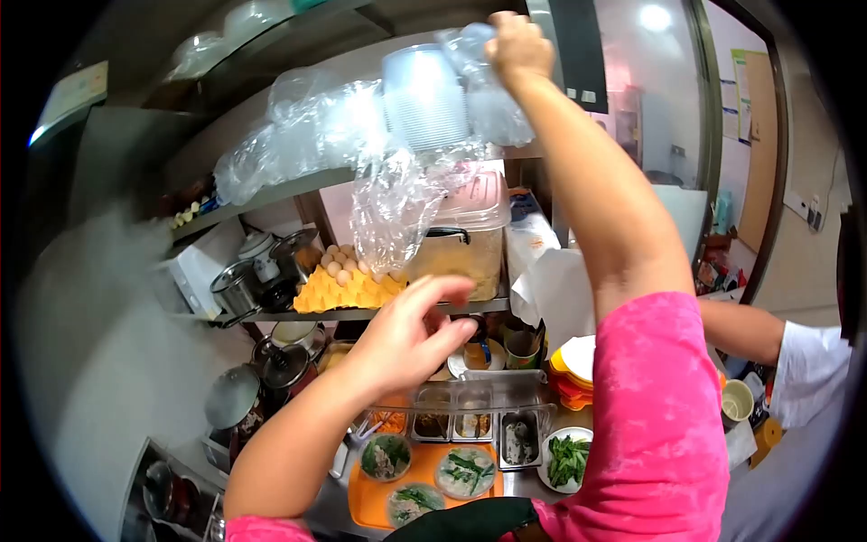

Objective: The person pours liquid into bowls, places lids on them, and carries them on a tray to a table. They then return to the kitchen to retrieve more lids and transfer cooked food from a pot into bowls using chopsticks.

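Note:
My right hand (522,50) is raised high at the upper shelf, its fingers curled on the edge of a clear plastic bag (492,90). Left of it stands a stack of clear plastic bowls (424,95), with loose clear wrapping (393,208) hanging below. Lower down, my left hand (411,339) is held in the air with thumb and fingers apart, holding nothing. Behind it are an egg tray (339,294) with several eggs and a lidded clear bin (483,257). Three clear bowls of food, one of them a bowl with greens (465,472), sit on an orange tray (366,506).
Metal food pans (519,440) stand behind the tray, under a clear cover. A plate of green leaves (567,459) lies to the right. Pots (237,397) line the left side. A co-worker's arm (745,332) reaches in from the right. The upper shelf edge (280,191) crosses ahead.

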Tool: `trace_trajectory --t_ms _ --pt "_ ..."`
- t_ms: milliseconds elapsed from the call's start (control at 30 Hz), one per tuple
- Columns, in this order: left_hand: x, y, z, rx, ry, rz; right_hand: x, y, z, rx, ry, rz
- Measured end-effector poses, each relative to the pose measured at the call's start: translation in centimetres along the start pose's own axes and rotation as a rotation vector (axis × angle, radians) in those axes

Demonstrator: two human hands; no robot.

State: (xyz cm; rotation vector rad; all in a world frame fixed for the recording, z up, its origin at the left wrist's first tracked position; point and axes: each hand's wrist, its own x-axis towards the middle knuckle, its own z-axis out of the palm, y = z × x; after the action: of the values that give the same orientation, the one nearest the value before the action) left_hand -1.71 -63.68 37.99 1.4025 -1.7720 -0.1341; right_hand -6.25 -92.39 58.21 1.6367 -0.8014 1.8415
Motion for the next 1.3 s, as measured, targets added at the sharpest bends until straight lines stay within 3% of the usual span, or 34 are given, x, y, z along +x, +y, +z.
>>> trace_trajectory --t_ms 67,100,133,167,233,267,300,367,433,467,500,567,600,633,700,733,767,833,900,1100,1233,1300 --pt "1.8 0.8 0.2 -0.054 0.068 0.031 0.6 1.1 -1.7 -0.100 0.150 0.074" --pt "2.3 1.5 0.0 -0.116 0.091 -0.005 1.1 1.3 -3.8 -0.110 0.000 0.112" --pt "2.7 1.8 0.0 -0.224 0.118 -0.022 1.5 2.6 -2.9 -0.142 0.243 0.074" --pt "3.1 2.0 -0.2 -0.330 0.146 -0.035 0.7 1.8 -6.7 -0.114 0.357 -0.087" --pt "3.5 2.5 -0.7 -0.552 0.210 -0.008 -0.5 0.9 -11.0 0.398 0.430 -0.339" --pt "3.7 2.8 -0.9 -0.631 0.238 0.083 -1.8 -0.7 -13.3 0.522 0.409 -0.390" --pt "3.7 3.6 -1.1 -0.765 0.274 0.097 -3.2 -0.9 -14.6 0.521 0.325 -0.621" --pt "3.5 3.7 -1.0 -1.262 0.357 0.118 -7.6 -3.0 -17.0 0.617 0.198 -0.816" --pt "1.9 3.1 -1.1 -1.386 0.379 0.090 -12.8 -4.9 -19.9 0.709 0.079 -0.895" --pt "0.9 2.5 -0.4 -1.257 0.533 -0.015 -14.6 -5.1 -20.5 0.751 -0.035 -0.915" --pt "-0.7 1.3 0.0 -1.227 0.498 -0.023 -16.1 -5.1 -21.2 0.786 -0.143 -0.937" --pt "-4.1 0.5 1.1 -1.023 0.546 -0.046 -19.6 -4.9 -23.1 0.893 -0.214 -0.540" --pt "-6.4 -0.4 1.1 -0.948 0.459 -0.077 -21.5 -4.7 -23.5 0.883 -0.263 -0.329" --pt "-9.0 -1.8 1.1 -0.871 0.389 -0.157 -23.7 -4.8 -24.2 0.759 -0.388 -0.158" --pt "-13.3 -5.0 2.8 -0.802 0.345 -0.128 -30.0 -5.0 -24.4 1.364 -0.926 0.680" --pt "-15.1 -5.6 3.7 -0.814 0.340 -0.156 -32.2 -5.5 -25.4 1.327 -1.011 0.795" --pt "-16.8 -5.9 4.6 -0.716 0.459 -0.190 -34.4 -6.0 -26.5 1.281 -1.096 0.913" --pt "-20.3 -7.4 6.3 -0.621 0.568 -0.250 -39.7 -8.0 -28.0 1.389 -0.892 0.943" --pt "-23.5 -9.3 7.8 -0.336 0.551 -0.262 -44.1 -8.8 -29.4 1.431 -0.864 1.104" --pt "-29.7 -10.5 10.1 -0.287 0.531 -0.440 -50.9 -10.2 -33.3 1.408 -0.958 1.229" --pt "-34.0 -10.2 10.5 -0.626 0.466 -0.555 -52.0 -11.4 -35.4 1.289 -1.112 1.411" --pt "-35.7 -9.9 9.0 -1.000 0.100 -0.725 -51.8 -11.8 -36.2 1.194 -1.482 1.536"
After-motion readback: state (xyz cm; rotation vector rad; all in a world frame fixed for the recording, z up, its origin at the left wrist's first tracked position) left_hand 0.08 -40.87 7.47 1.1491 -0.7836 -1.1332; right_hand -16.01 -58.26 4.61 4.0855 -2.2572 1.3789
